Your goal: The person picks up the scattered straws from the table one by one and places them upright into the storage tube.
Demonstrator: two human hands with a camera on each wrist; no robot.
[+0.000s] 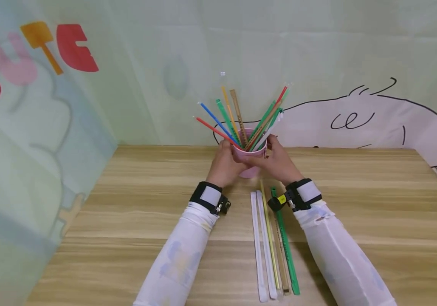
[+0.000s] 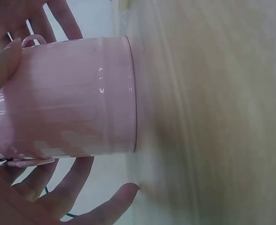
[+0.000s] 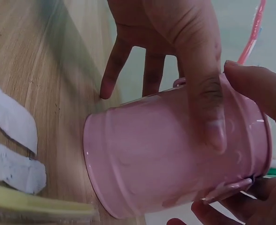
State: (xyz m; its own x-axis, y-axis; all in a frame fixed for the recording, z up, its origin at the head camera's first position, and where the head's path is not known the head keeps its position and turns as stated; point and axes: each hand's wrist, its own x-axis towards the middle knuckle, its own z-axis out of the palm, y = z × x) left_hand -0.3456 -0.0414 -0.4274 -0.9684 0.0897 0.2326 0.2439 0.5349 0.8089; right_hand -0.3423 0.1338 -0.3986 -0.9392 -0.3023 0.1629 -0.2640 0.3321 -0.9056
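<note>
Both hands hold a small pink bucket (image 1: pixel 249 171) near the table's far edge, one on each side. The left hand (image 1: pixel 226 163) grips its left side, with the thumb laid across the front in the right wrist view. From the right, the right hand (image 1: pixel 281 163) curls its fingers round the bucket, thumb near the rim. Several wrapped straws (image 1: pixel 229 114) in red, blue, yellow, green, brown and white fan out of the bucket's top. In the left wrist view, the bucket's base (image 2: pixel 128 93) is close to the wooden tabletop.
Between the forearms, several straws lie lengthwise on the table (image 1: pixel 145 191): white wrapped straws (image 1: pixel 257 246), a yellow straw (image 1: pixel 269 238), a brown one (image 1: pixel 282 263) and a green one (image 1: pixel 288 255). A printed cloth wall (image 1: pixel 145 85) stands behind and at the left.
</note>
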